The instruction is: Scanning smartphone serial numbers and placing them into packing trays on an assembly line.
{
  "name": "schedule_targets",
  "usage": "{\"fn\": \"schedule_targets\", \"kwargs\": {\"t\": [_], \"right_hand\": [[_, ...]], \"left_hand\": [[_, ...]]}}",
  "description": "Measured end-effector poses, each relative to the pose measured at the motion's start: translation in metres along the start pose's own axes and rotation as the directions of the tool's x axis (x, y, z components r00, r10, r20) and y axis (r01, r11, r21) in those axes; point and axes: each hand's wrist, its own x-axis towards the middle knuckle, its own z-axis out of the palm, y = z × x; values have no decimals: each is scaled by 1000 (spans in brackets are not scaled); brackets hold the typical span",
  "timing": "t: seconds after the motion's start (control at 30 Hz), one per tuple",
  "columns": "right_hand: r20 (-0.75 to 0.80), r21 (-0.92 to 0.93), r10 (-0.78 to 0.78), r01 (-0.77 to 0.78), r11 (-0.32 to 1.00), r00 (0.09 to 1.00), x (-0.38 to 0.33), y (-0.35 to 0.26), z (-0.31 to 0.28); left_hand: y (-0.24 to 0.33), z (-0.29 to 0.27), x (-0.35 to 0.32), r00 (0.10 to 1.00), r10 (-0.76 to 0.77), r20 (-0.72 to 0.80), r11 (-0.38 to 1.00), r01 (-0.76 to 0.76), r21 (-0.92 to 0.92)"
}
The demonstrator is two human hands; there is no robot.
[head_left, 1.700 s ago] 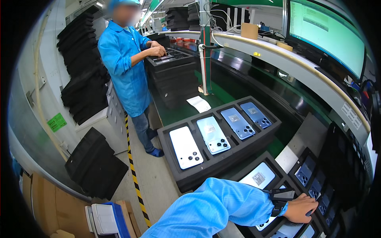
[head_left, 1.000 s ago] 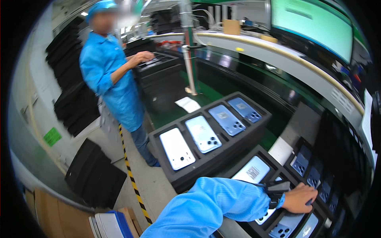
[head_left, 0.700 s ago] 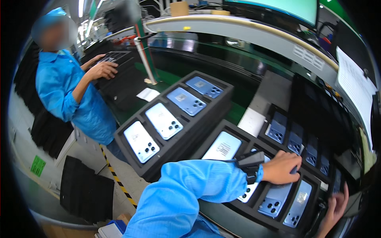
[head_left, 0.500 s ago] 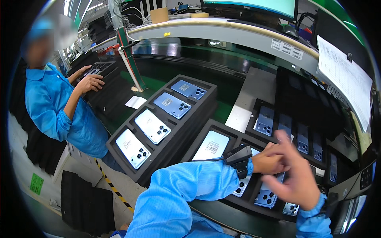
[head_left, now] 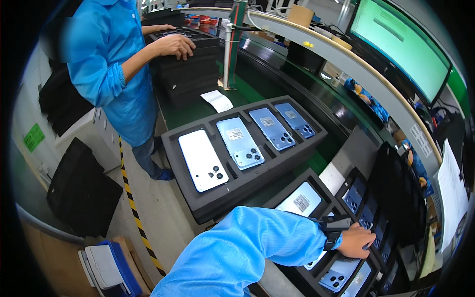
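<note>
My left arm, in a blue sleeve with a black band at the wrist, reaches over a dark foam tray [head_left: 320,179] at the lower right. My left hand [head_left: 355,241] is low over that tray's right side, its fingers curled; what they hold, if anything, is hidden. Just below the hand lies a blue phone [head_left: 340,271], back up, with another phone [head_left: 358,282] beside it. A pale phone [head_left: 300,199] with a label occupies the tray's far slot. Beyond my fingers, a darker tray contains several blue phones [head_left: 353,196]. My right hand is out of view.
Left of my arm, a stacked foam tray [head_left: 217,200] carries several phones. A co-worker in blue [head_left: 111,64] has hands at another tray stack [head_left: 193,64]. White paper [head_left: 216,101] lies on the green bench. A shelf with a monitor [head_left: 401,44] runs along the far right.
The view has swung, shifting the scene. My right hand, which was raised close to my left hand, has left the picture. My left hand now rests lower over the tray, fingers curled.
</note>
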Motion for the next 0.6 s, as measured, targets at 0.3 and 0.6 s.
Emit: {"fn": "schedule_targets", "kwargs": {"t": [0.3,0.6], "right_hand": [[155,-192,419,-389,901,894,-2,15,-14],[179,-228,506,-464,856,844,-8,18,-24]], "left_hand": [[1,-3,2,1000,-16,14,1000,17,-11],[1,-4,1,999,-18,50,1000,19,-18]]}}
